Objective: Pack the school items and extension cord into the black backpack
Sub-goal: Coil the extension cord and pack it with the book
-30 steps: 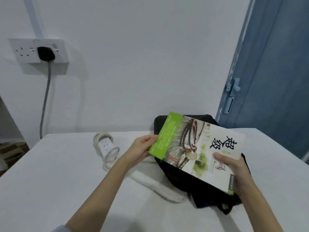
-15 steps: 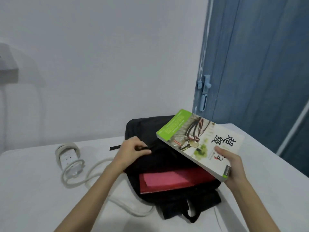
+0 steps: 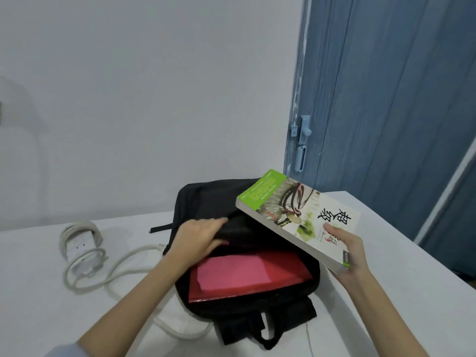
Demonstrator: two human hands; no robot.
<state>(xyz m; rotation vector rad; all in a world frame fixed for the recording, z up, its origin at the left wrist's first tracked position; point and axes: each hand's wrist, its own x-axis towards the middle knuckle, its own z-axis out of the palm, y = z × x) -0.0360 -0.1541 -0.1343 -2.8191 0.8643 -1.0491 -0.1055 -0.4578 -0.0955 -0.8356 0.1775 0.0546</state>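
Both forearms reach in from the bottom edge — the left from seven o'clock, the right from five. The left hand [image 3: 199,238] lies palm down, its fingers hooked over the black backpack's [image 3: 206,199] flap. The right hand [image 3: 346,253] clamps the book [image 3: 296,215] — thumb on top, fingers beneath.

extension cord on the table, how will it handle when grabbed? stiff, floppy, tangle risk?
The extension cord probably splits in behaviour: its white socket block looks rigid, while the cable lies in loose loops, so it is likely floppy. One run passes under the black backpack, so lifting may snag. Loops wrapped round the block could slip off.
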